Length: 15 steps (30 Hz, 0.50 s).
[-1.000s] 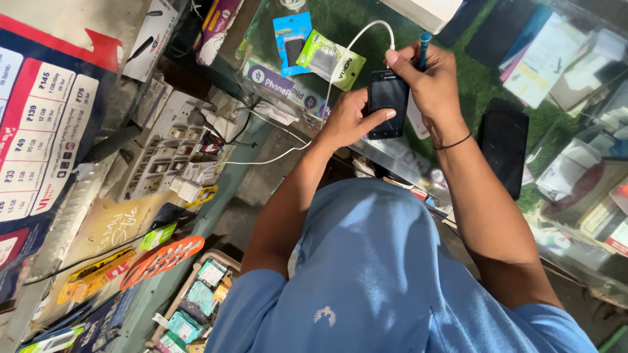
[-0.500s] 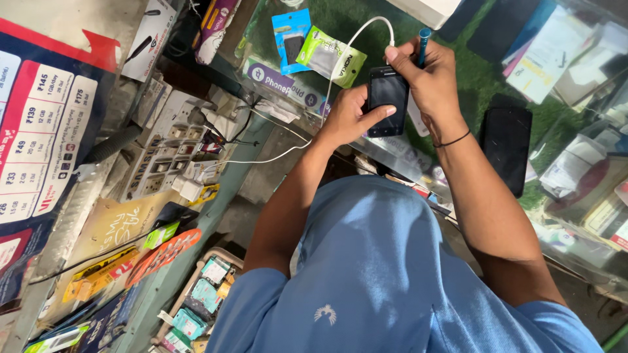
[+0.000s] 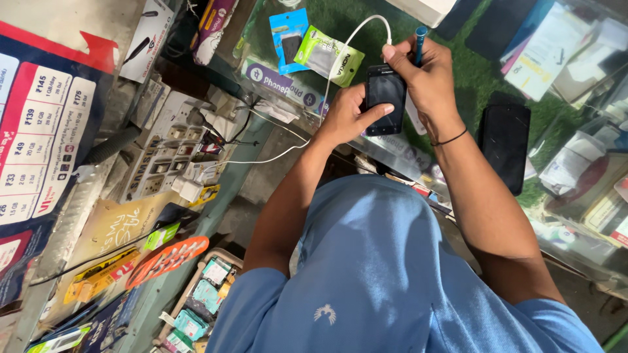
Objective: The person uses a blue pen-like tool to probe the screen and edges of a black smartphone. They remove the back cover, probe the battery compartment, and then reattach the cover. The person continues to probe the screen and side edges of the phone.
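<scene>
Now my left hand cups the phone from its left side, thumb lying across the lower part of the dark screen, fingers closed behind it. My right hand grips the phone's top right edge and also pinches a blue pen upright between its fingers. Since a second ago little has moved: the phone sits in the same two-handed hold above the glass counter, only tilted a touch more upright, so the work on it goes on without a change of grip. A white cable arcs from the phone's top and runs down left toward the switchboard. A second black phone lies flat on the counter, well apart to the right.
</scene>
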Each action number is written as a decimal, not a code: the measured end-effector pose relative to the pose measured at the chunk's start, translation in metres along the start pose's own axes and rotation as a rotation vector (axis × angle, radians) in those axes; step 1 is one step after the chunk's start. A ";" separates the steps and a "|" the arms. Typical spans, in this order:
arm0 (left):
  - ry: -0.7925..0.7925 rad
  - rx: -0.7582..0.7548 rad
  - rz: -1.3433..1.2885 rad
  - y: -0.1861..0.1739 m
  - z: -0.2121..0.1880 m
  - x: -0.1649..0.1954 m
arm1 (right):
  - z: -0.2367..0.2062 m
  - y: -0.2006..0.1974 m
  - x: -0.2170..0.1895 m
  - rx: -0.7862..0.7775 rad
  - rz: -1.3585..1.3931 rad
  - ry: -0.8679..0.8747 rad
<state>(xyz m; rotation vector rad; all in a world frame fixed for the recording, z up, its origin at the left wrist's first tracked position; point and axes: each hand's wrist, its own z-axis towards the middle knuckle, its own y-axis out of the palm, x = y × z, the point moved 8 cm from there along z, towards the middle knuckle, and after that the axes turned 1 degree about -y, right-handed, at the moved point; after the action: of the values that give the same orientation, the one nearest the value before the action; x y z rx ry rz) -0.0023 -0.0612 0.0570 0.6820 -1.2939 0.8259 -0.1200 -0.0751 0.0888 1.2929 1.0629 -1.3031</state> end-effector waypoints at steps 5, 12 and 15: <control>0.010 -0.002 -0.027 0.000 0.000 0.002 | 0.000 0.002 -0.005 -0.004 -0.007 -0.005; 0.006 -0.020 -0.007 0.006 0.005 0.003 | 0.001 -0.003 -0.008 -0.008 -0.048 -0.017; 0.016 -0.024 0.025 0.008 0.009 0.004 | 0.003 -0.023 -0.019 0.016 -0.253 -0.133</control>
<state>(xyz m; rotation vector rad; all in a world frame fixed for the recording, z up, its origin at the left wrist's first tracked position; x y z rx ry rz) -0.0138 -0.0639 0.0626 0.6401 -1.2980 0.8336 -0.1441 -0.0739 0.1068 1.0912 1.1505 -1.5669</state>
